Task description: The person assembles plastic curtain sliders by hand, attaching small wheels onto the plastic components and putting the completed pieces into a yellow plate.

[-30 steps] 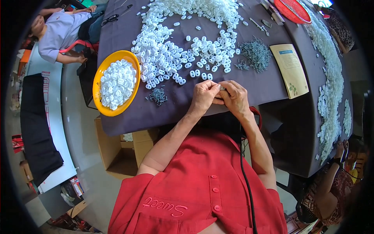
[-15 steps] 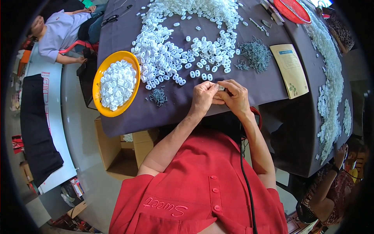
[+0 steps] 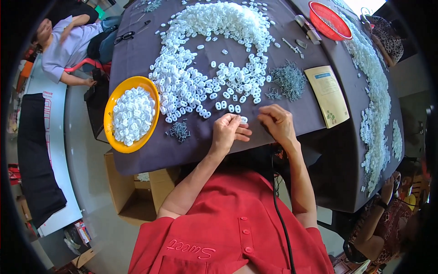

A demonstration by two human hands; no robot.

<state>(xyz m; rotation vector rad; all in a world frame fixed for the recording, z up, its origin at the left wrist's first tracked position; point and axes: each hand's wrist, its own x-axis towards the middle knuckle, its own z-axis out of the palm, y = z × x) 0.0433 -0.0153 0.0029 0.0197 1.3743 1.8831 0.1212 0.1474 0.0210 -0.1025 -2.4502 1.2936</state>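
Between the thumb and fingers of my left hand [image 3: 226, 132] is a small white oval plastic piece [image 3: 243, 120], held over the near edge of the table. My right hand [image 3: 279, 122] is apart from it, a little to the right, fingers curled together; whether a small part is in them cannot be made out. Just beyond my hands spreads a big heap of like white two-holed pieces [image 3: 182, 77]. A pile of small grey pins or screws [image 3: 288, 81] lies past my right hand, and a smaller grey pile [image 3: 179, 131] lies left of my left hand.
A yellow oval bowl [image 3: 107, 119] of white pieces stands at the table's left edge. To the right are a tan booklet [image 3: 326, 96], a red mesh basket [image 3: 329, 22] and another long white heap [image 3: 376, 100]. Black scissors [image 3: 124, 37] lie far left. Other people sit on both sides.
My hands were together around the white piece and are now apart. The right hand has drawn off to the right, while the left keeps the piece. The whole view has shifted slightly.
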